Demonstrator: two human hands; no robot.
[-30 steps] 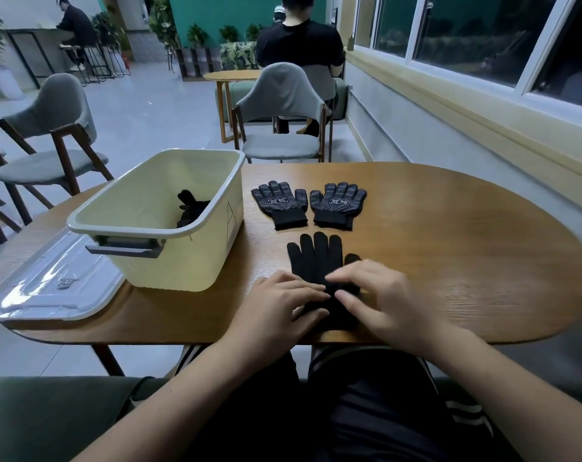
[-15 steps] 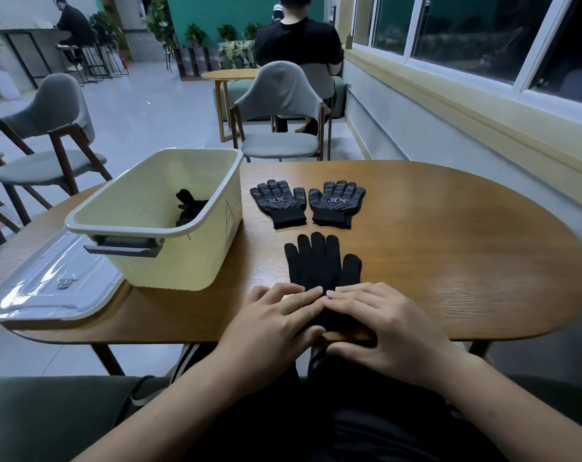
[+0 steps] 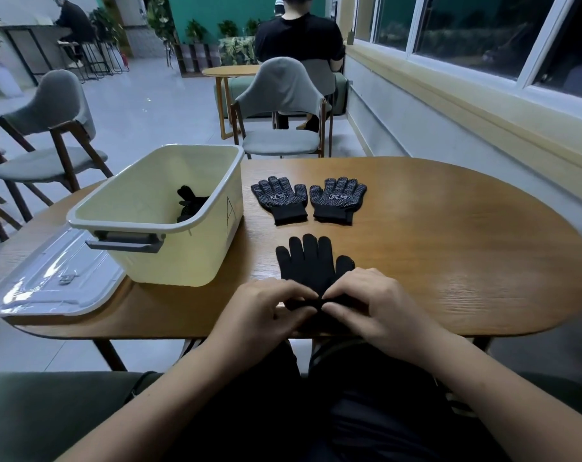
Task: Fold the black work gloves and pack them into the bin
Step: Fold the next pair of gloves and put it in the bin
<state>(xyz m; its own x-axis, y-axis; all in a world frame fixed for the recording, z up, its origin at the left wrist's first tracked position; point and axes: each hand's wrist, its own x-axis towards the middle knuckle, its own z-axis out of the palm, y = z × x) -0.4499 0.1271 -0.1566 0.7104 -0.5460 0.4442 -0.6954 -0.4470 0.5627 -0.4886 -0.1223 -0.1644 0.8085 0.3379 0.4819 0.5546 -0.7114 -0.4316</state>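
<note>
A black work glove (image 3: 311, 263) lies flat near the table's front edge, fingers pointing away from me; it looks like a stacked pair. My left hand (image 3: 264, 306) and my right hand (image 3: 369, 305) both pinch its cuff end, fingertips meeting in the middle. Two more black dotted gloves lie palm up further back, a left one (image 3: 281, 198) and a right one (image 3: 337, 198). The cream plastic bin (image 3: 156, 221) stands at the left, with a folded black glove (image 3: 191, 203) inside against its right wall.
A clear plastic lid (image 3: 49, 278) lies on the table left of the bin. The wooden table (image 3: 449, 245) has a rounded right end. Grey chairs stand behind the table and at the left; a person sits with their back to me further off.
Both hands have slid back from pressing flat on the glove's palm to its cuff. Their fingers have curled and now pinch the cuff edge.
</note>
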